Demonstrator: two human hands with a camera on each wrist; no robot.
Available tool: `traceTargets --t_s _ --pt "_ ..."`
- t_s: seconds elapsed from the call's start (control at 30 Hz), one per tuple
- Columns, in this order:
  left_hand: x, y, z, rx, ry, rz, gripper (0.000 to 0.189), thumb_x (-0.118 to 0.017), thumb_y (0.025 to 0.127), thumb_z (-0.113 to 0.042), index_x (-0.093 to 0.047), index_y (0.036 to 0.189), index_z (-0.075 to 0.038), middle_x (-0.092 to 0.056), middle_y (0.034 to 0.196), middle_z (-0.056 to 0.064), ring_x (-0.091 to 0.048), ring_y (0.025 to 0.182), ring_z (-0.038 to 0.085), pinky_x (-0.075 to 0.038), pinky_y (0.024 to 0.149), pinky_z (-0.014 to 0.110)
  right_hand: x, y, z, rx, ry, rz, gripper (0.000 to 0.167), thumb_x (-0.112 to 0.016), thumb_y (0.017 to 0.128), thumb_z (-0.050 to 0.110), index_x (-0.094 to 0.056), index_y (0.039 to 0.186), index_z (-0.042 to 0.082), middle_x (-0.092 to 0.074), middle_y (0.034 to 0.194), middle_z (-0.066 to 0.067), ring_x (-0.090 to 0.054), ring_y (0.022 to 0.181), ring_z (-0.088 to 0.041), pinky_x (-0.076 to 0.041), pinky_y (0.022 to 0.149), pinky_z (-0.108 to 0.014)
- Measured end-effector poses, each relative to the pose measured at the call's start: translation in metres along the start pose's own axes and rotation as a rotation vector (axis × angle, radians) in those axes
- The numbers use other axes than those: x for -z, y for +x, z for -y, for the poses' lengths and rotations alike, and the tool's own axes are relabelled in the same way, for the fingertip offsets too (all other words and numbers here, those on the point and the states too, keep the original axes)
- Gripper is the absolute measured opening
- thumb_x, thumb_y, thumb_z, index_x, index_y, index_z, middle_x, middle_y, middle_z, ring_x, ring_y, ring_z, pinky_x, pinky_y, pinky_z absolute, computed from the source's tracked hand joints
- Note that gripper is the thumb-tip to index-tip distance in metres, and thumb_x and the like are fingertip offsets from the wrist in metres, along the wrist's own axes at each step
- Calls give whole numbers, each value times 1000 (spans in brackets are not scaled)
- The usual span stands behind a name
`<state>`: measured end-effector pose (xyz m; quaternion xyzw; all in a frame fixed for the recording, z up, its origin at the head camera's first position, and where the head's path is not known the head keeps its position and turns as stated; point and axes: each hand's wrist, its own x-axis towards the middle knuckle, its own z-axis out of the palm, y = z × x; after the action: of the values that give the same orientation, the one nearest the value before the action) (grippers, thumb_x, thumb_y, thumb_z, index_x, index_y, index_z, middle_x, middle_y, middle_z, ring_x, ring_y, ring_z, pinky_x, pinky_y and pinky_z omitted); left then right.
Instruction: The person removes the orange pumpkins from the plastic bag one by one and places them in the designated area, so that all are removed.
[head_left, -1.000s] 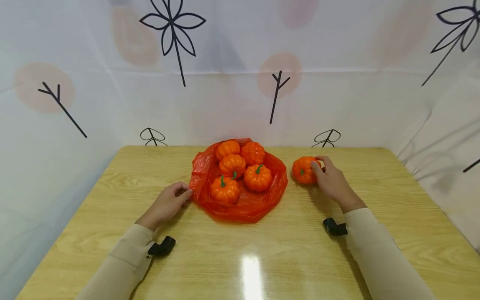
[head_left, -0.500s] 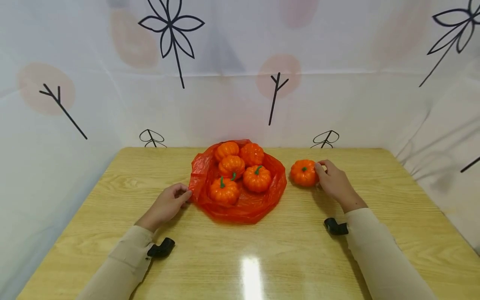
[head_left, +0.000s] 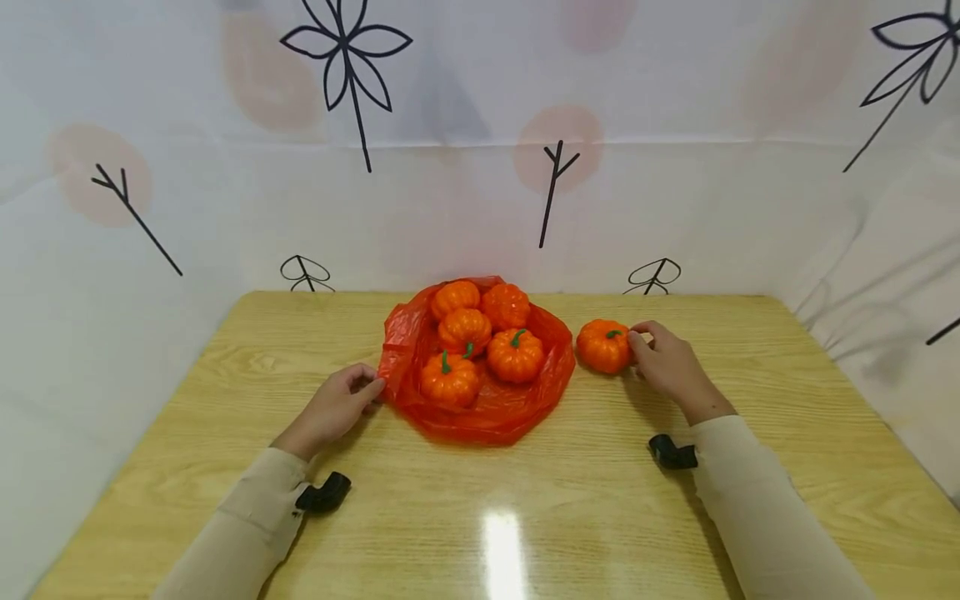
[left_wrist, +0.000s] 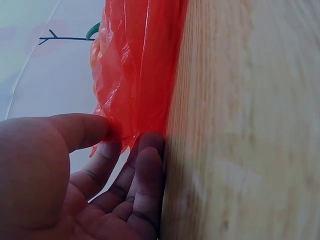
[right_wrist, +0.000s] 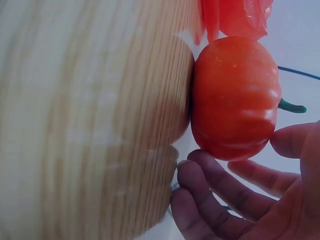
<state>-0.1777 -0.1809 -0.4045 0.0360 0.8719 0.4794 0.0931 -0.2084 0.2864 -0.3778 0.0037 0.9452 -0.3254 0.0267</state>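
Observation:
A red plastic bag [head_left: 480,429] lies spread wide on the table, its mouth up, with several small orange pumpkins [head_left: 516,357] inside. My left hand [head_left: 337,408] pinches the bag's left edge; in the left wrist view the thumb [left_wrist: 85,131] and forefinger meet at the red film [left_wrist: 135,75]. Just right of the bag, another orange pumpkin [head_left: 603,347] sits upright on the table, its green stem [right_wrist: 292,106] on top. My right hand [head_left: 671,367] is at this pumpkin's right side, thumb tip and fingertips right at its skin, the fingers loosely bent rather than wrapped around it.
The light wooden table [head_left: 420,517] ends at the back against a white cloth [head_left: 450,208] printed with plant drawings. Black curved pieces [head_left: 324,493] stick out inward from both sleeves, low over the tabletop.
The right-hand pumpkin has turned from its stem facing forward to stem up and shifted slightly left. My right hand has slid off it to its side. My left hand stays at the bag.

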Motion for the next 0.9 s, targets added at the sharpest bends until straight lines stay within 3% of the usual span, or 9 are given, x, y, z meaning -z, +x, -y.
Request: traceTargets --t_s 0.23,0.43,0.57,0.7,0.9 --pt "2 0 -1 9 1 3 22 -57 103 -26 -61 108 -5 -67 99 10 -64 84 16 -53 78 29 2 -2 3 -5 -23 -62 56 -29 107 43 -46 139 0 -65 112 -25 -62 92 -34 -50 72 -38" --pt "4 0 -3 14 -14 11 22 -56 104 -25 -61 109 -4 -67 101 10 -65 86 16 -54 79 29 3 -6 11 33 16 -259 51 -33 106 37 -53 133 -1 -57 121 -27 -55 104 -41 -48 86 -55" --pt "3 1 -2 14 -14 11 21 -56 104 -24 -61 108 -4 -67 101 10 -65 86 17 -54 79 29 -3 -9 22 112 61 -378 41 -41 105 30 -59 127 -1 -56 119 -23 -53 104 -38 -46 85 -49" --pt "3 1 -2 0 -19 14 20 -55 104 -22 -60 108 -3 -67 100 10 -64 85 16 -54 79 29 -9 -13 35 180 86 -403 36 -46 105 27 -60 125 0 -55 122 -22 -50 108 -38 -43 85 -43" --pt "2 2 0 -3 -28 8 19 -55 104 -20 -60 108 -2 -67 100 11 -65 85 15 -54 79 28 -20 -20 50 264 60 -371 31 -52 103 21 -59 127 1 -52 130 -22 -48 116 -41 -46 93 -56"
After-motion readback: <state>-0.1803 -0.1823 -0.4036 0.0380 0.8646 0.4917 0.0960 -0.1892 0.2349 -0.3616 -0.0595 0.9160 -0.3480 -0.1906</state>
